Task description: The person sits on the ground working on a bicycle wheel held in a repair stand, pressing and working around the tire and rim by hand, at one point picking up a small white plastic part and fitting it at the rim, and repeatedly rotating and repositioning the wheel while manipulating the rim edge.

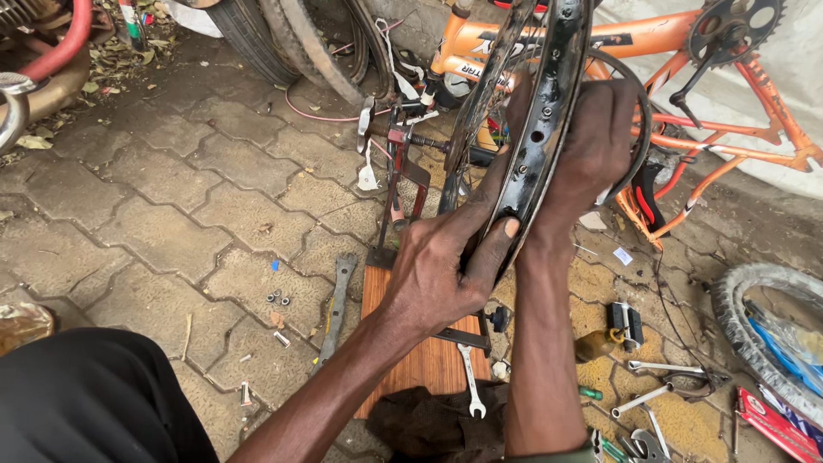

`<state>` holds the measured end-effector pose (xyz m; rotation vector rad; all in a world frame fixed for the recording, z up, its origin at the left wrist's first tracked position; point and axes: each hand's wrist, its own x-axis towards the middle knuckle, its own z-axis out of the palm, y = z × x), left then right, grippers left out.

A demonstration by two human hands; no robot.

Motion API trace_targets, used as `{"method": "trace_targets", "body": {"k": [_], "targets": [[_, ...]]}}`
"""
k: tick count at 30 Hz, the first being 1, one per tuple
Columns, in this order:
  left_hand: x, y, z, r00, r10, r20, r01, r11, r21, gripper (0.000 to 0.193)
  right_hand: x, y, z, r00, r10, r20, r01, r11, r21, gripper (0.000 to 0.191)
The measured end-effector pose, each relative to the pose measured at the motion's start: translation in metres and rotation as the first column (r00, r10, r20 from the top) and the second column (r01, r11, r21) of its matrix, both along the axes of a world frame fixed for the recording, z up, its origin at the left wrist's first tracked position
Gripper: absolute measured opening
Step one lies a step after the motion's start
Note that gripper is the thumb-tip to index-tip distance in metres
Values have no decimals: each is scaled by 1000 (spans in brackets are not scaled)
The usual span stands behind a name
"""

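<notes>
Rim (pixel 536 129) clasped between both hands, fingers (pixel 493 184) along its edge

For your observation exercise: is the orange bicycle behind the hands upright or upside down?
Upside down. The orange bicycle shows its black chainring and crank at the top of the frame, above the tubes.

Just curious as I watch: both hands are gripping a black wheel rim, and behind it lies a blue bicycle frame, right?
Not quite. The head view shows the left hand and right hand gripping the black wheel rim, but the bicycle frame behind it is orange, not blue.
</notes>
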<state>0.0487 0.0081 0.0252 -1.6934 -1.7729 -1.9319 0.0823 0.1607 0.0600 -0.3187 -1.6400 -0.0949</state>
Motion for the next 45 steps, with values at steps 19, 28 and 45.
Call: {"method": "trace_targets", "body": {"k": [19,28,45], "targets": [[-4,2,-5,992,21,-125,2,983,181,53,29,30,-7,441,870,-221,-753,224,-619,17],[3,0,17,990,77,121,-70,996,-57,67,39,17,1,829,542,-138,-519,653,-551,19],[0,2,-2,995,15,-95,-8,997,71,62,11,0,-42,449,705,-549,-854,159,-495,16]]}}
